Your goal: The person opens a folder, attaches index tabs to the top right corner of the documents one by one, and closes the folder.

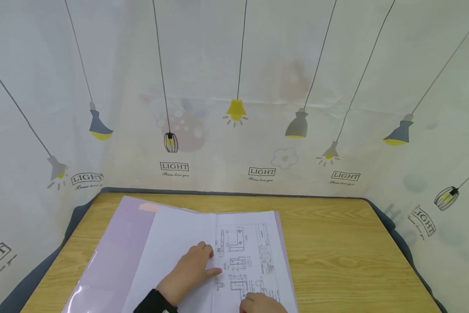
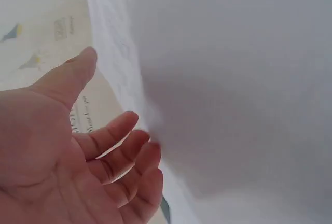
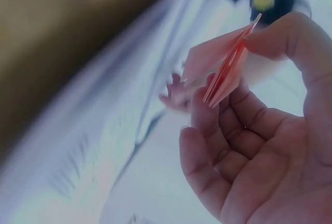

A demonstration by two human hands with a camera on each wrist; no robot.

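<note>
A purple folder [image 1: 113, 248] lies open, with a blank white page [image 1: 179, 230] on its left side and a sheet of technical drawings [image 1: 254, 221] on its right. My left hand [image 1: 193, 267] rests on the blank page near the fold, its thumb stretched toward the drawings. Loosely bent fingers of that hand [image 2: 78, 151] meet the paper in the left wrist view. At the lower part of the drawing sheet is my right hand [image 1: 262, 303], partly cut off by the frame edge. Between thumb and fingers it pinches a small pad of pink sticky notes [image 3: 225, 68], seen in the right wrist view.
The folder lies on a wood-grain table [image 1: 348, 256] with a dark edge [image 1: 234, 193]. A pink strip [image 1: 149, 207] is at the folder's upper left. Behind the table hangs a pale sheet [image 1: 219, 52] printed with lamps.
</note>
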